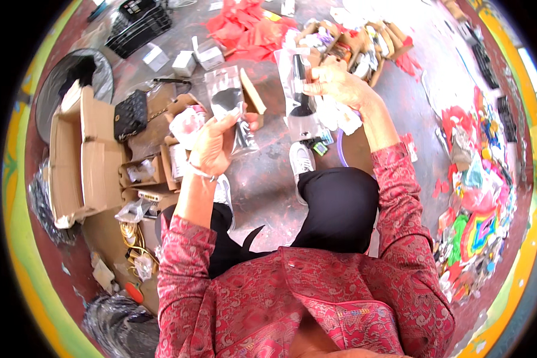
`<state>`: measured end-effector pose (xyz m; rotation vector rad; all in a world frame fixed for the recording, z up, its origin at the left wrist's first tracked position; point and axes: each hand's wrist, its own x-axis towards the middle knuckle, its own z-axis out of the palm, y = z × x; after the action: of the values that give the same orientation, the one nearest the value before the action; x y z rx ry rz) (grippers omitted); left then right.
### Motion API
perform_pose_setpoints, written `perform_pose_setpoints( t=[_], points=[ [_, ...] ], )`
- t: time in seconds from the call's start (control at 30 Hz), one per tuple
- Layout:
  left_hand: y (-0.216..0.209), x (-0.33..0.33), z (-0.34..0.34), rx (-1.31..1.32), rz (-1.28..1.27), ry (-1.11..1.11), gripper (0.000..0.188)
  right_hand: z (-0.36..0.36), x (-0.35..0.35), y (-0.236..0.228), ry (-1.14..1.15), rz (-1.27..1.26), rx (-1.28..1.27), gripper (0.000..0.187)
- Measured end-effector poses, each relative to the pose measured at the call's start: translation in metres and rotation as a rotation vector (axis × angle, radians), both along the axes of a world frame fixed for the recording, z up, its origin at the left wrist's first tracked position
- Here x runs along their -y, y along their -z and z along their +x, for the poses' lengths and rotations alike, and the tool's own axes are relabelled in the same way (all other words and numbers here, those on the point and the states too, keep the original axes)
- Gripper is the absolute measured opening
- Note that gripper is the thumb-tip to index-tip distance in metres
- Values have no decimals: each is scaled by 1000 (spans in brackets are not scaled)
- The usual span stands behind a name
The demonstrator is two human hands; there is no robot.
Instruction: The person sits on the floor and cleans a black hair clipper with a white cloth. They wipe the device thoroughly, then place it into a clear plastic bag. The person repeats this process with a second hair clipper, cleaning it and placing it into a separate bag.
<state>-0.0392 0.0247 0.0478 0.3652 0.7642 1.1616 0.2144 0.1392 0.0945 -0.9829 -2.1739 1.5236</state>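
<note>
Clear flat packet [289, 89], black contents [303, 109]

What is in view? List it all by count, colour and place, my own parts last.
Left packet: 1, clear and black, upper centre
Right packet: 1, clear and black, upper centre
Crate: 1, black, top left
White boxes: 3, white, upper left
Red sheeting: 1 heap, red, top centre
Bag: 1, black, left
Carton: 1, brown, left
Cable: uncountable, yellow, lower left
Mixed heap: uncountable, multicoloured, right
Shoes: 2, white-grey, centre
Trousers: 1 pair, black, centre
Sleeves: 2, red patterned, either side
Left hand: 1, gripping left packet
Right hand: 1, gripping right packet
</note>
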Motion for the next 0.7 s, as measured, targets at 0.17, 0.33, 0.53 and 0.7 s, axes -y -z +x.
perform_pose_setpoints(
  t=[0.17, 0.33, 0.53, 0.7],
  points=[
    [-15, 8, -18, -40, 194, -116, 27, -50, 32, -37, -121, -120, 122, 17],
    [-17, 15, -30, 16, 239, -165, 23, -100, 60, -36, -79, -97, 48, 24],
    [-16, 16, -39, -50, 183, -281, 24, -109, 79, -33, 183, -26, 71, 22],
    [-10, 14, -40, -161, 151, -311, 21, -116, 95, -43, 560, 332, -384, 14]
  ],
)
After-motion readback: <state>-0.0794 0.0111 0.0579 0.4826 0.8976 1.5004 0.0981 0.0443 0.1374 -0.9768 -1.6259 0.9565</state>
